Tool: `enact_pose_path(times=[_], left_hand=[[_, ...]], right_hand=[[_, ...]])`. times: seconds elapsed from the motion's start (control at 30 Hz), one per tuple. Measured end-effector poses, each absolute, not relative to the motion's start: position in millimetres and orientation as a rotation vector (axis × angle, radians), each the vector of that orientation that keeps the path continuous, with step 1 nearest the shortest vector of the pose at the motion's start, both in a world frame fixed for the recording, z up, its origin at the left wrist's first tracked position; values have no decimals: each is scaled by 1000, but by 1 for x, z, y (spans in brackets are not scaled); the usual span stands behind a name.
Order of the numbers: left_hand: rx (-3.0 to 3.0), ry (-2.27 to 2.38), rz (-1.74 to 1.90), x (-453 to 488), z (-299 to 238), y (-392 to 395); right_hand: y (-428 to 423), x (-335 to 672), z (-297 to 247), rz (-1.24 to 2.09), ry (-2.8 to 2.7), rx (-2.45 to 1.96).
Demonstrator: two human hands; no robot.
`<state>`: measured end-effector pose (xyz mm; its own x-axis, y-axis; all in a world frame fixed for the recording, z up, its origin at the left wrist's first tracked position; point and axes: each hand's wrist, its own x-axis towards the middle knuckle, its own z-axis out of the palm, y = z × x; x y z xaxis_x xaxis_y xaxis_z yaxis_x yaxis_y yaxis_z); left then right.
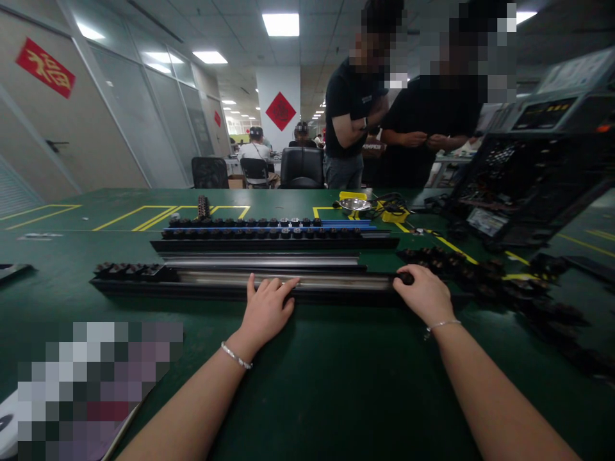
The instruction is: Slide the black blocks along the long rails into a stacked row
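A long black channel with a shiny metal strip [336, 280] along it lies crosswise in front of me. Several small black blocks [137, 271] sit in a row at its left end. My left hand [269, 307] rests on the channel's near edge around its middle, fingers spread and holding nothing. At the right end, my right hand [425, 296] is closed round a small black block [406, 278], which touches or nearly touches the channel; the fingers partly hide it. Just behind lies another long metal strip [259, 260].
Farther back, a black rail [273, 244] carries rows of black blocks and blue strips. Loose black parts [509, 282] spread along the right. A metal bowl [354, 204] and an opened computer case [509, 186] stand beyond. Two people in black shirts [350, 96] stand across the green table [336, 384].
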<state>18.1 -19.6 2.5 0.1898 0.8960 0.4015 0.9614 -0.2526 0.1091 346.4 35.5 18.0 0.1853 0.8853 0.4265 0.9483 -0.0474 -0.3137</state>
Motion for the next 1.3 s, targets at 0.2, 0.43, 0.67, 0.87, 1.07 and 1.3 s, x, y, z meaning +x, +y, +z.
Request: enact_pose_path(times=[0.2, 0.43, 0.67, 0.87, 1.07, 1.3], left_hand=[[-2285, -1802, -585, 18, 3, -19], [-2274, -1795, -578, 18, 2, -19], [-2278, -1797, -592, 17, 1, -19], [-2280, -1802, -600, 18, 1, -19], [-2287, -1808, -597, 17, 1, -18], [-2278, -1811, -602, 18, 1, -18]], right_hand=[[35, 349, 19, -155, -1696, -1985], [37, 352, 19, -145, -1696, -2007], [38, 356, 20, -126, -1686, -2029], [38, 361, 21, -119, -1679, -2061], [39, 366, 20, -119, -1669, -2068], [40, 371, 20, -102, -1626, -2100]])
